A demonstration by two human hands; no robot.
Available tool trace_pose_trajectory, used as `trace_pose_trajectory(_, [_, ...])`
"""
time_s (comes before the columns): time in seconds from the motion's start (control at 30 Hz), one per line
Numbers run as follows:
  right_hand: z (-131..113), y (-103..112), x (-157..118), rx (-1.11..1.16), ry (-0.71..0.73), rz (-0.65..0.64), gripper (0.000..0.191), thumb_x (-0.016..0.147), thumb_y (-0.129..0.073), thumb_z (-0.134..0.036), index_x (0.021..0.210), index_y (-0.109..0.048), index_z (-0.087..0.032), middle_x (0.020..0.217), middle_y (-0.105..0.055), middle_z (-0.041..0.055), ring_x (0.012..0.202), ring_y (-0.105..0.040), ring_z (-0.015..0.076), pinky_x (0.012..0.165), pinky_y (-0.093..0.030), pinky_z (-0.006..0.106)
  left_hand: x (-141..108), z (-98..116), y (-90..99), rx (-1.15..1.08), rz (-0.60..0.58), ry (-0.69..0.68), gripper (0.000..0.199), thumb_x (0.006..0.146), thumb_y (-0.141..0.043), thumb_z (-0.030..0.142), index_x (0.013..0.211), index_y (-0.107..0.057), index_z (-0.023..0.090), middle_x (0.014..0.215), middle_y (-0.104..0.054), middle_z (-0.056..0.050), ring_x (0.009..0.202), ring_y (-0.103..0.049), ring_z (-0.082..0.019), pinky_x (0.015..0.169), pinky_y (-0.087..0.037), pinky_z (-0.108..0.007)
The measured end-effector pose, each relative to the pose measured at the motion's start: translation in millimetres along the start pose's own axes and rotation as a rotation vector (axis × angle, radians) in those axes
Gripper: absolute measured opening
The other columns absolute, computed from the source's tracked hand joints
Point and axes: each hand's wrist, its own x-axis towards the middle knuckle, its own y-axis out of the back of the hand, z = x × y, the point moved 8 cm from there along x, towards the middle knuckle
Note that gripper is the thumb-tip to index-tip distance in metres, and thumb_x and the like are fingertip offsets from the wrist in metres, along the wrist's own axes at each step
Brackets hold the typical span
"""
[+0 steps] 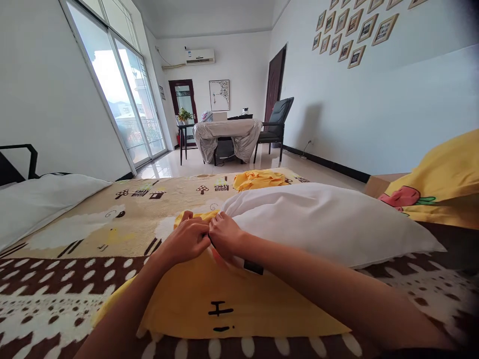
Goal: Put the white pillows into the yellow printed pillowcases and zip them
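Observation:
A yellow pillowcase point(187, 294) with black lettering lies spread on the bed in front of me, its upper edge bunched at my hands. My left hand point(190, 237) is closed on the gathered edge of the pillowcase. Right beside it, my right hand point(224, 232) grips a corner of the white pillow point(314, 214), where it meets the yellow cloth. The pillow lies flat and stretches off to the right. My fingers hide just how far the corner sits within the opening.
A crumpled yellow cloth point(258, 179) lies beyond the pillow. Another white pillow point(48, 199) rests at left, and a yellow pillow with a carrot print point(445, 184) at right. The patterned blanket point(149, 199) covers the bed. A covered table point(228, 129) and chair point(275, 129) stand farther off.

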Motion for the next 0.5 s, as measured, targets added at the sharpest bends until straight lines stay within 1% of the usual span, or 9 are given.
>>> trace_pose_trajectory(0.07, [-10,7,-13,0.024,0.078,0.041,0.032,0.073,-0.062,-0.035,0.091,-0.067,-0.009,0.095,-0.066,0.0164,0.092,-0.058,0.0272,0.088,-0.040,0.040,2,-6,-10.3,-0.059,-0.029,-0.009,0.018,0.073,-0.040,0.012,0.056,-0.043,0.017,0.064,-0.055,0.000,0.070,-0.050,-0.015,0.083,-0.031,-0.034])
trace_pose_trajectory(0.13, [-17,13,-34,0.015,0.105,0.151,0.036,0.081,-0.052,-0.037,0.097,-0.066,-0.008,0.099,-0.065,0.0174,0.095,-0.058,0.0283,0.089,-0.039,0.042,1,-10,-20.8,-0.114,-0.085,-0.022,0.018,0.073,-0.038,0.012,0.057,-0.044,0.017,0.067,-0.058,0.000,0.072,-0.052,-0.015,0.082,-0.032,-0.033])
trace_pose_trajectory(0.2, [-18,16,-63,-0.048,0.071,0.301,0.044,0.087,-0.044,-0.033,0.117,-0.058,-0.004,0.116,-0.060,0.0213,0.110,-0.053,0.0310,0.093,-0.037,0.043,-2,-14,-25.7,-0.128,-0.109,-0.020,0.019,0.076,-0.038,0.015,0.059,-0.047,0.017,0.069,-0.059,-0.001,0.073,-0.053,-0.016,0.083,-0.032,-0.033])
trace_pose_trajectory(0.23, [-17,16,-80,-0.081,0.046,0.366,0.047,0.089,-0.042,-0.030,0.128,-0.051,-0.006,0.127,-0.054,0.0217,0.118,-0.048,0.0321,0.096,-0.035,0.044,-3,-16,-26.0,-0.122,-0.108,-0.014,0.019,0.077,-0.038,0.016,0.061,-0.049,0.017,0.071,-0.060,-0.002,0.074,-0.053,-0.016,0.083,-0.033,-0.034])
trace_pose_trajectory(0.27, [-16,14,-96,-0.110,0.022,0.406,0.051,0.089,-0.042,-0.028,0.136,-0.043,-0.010,0.136,-0.048,0.0205,0.125,-0.042,0.0329,0.098,-0.034,0.045,-3,-18,-25.9,-0.113,-0.106,-0.009,0.019,0.077,-0.038,0.017,0.062,-0.050,0.017,0.071,-0.060,-0.002,0.074,-0.053,-0.017,0.083,-0.033,-0.034])
trace_pose_trajectory(0.33, [-7,5,-125,-0.151,-0.044,0.426,0.056,0.087,-0.044,-0.022,0.142,-0.035,-0.019,0.144,-0.040,0.0175,0.130,-0.037,0.0347,0.097,-0.033,0.048,-2,-18,-26.0,-0.103,-0.116,-0.014,0.019,0.076,-0.039,0.016,0.061,-0.050,0.017,0.070,-0.060,-0.002,0.073,-0.053,-0.017,0.082,-0.034,-0.033])
trace_pose_trajectory(0.4, [5,-3,-145,-0.177,-0.099,0.420,0.059,0.086,-0.044,-0.018,0.143,-0.034,-0.024,0.143,-0.042,0.0177,0.128,-0.040,0.0367,0.094,-0.034,0.050,1,-14,-26.7,-0.103,-0.132,-0.037,0.019,0.075,-0.039,0.016,0.058,-0.048,0.017,0.069,-0.059,-0.002,0.071,-0.053,-0.016,0.080,-0.036,-0.032])
trace_pose_trajectory(0.43, [11,-7,-151,-0.188,-0.099,0.419,0.059,0.086,-0.044,-0.016,0.143,-0.034,-0.025,0.140,-0.044,0.0185,0.126,-0.042,0.0372,0.092,-0.034,0.051,3,-11,-27.3,-0.094,-0.143,-0.047,0.019,0.074,-0.040,0.015,0.057,-0.047,0.017,0.068,-0.059,-0.002,0.071,-0.053,-0.016,0.078,-0.037,-0.031])
trace_pose_trajectory(0.5, [18,-11,-151,-0.198,-0.040,0.418,0.059,0.086,-0.043,-0.013,0.143,-0.035,-0.027,0.135,-0.049,0.0192,0.119,-0.048,0.0358,0.090,-0.036,0.050,6,-3,-29.0,-0.039,-0.171,-0.042,0.020,0.073,-0.042,0.017,0.053,-0.046,0.018,0.062,-0.057,-0.003,0.070,-0.054,-0.018,0.073,-0.037,-0.031])
